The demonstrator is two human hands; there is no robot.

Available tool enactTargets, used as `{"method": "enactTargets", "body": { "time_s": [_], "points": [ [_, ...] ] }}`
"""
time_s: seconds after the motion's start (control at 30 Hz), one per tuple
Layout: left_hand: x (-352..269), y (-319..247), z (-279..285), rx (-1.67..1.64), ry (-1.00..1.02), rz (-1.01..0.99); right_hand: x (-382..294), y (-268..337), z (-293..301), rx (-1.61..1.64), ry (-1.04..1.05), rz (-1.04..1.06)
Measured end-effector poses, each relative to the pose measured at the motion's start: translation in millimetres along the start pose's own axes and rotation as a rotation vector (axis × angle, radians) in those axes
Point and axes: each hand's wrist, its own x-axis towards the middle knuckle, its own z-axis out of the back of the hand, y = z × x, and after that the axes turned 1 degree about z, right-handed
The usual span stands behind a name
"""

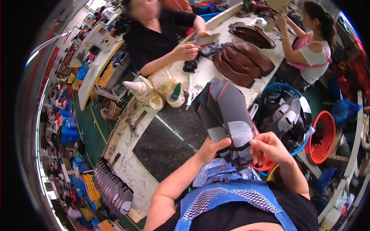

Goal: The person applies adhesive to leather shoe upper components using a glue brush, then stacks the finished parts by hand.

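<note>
A fanned stack of grey shoe-upper pieces [228, 106] with orange edging and pale lower patches is held up in front of my body. My left hand [212, 147] grips the stack from its left side, with the thumb across the pieces near their lower part. At the right edge of the stack, my right hand [267, 147] pinches a piece between thumb and fingertips. The lower ends of the pieces hang just above my blue apron [228, 193]. Behind and left of the stack lies a dark stone slab [170, 138] on the worktable.
Glue-stained plastic bottles [156, 89], a hammer [138, 121] and brown leather pieces [242, 63] lie on the table [150, 173]. More grey pieces [112, 184] line its left edge. A blue basket [306, 138] and red basket [321, 138] stand right. Two people work across the table.
</note>
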Motion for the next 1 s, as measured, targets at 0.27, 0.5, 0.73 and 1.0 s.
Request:
{"method": "enactTargets", "body": {
  "time_s": [0.27,0.5,0.73,1.0],
  "points": [
    [-121.8,-2.4,63.3,-0.323,-0.494,-0.142,64.7,12.7,-120.1,-0.452,0.506,-0.023],
    [-207.0,22.4,123.8,-0.539,-0.568,-0.23,135.3,-28.2,-174.4,-0.615,0.35,0.54],
    [-269.8,43.7,161.2,-0.624,-0.63,-0.239,170.4,-100.2,-240.9,-0.727,0.464,0.023],
    [-301.7,43.0,190.0,-0.588,-0.805,-0.219,190.5,-103.9,-255.5,-0.835,0.723,-0.031]
  ]
}}
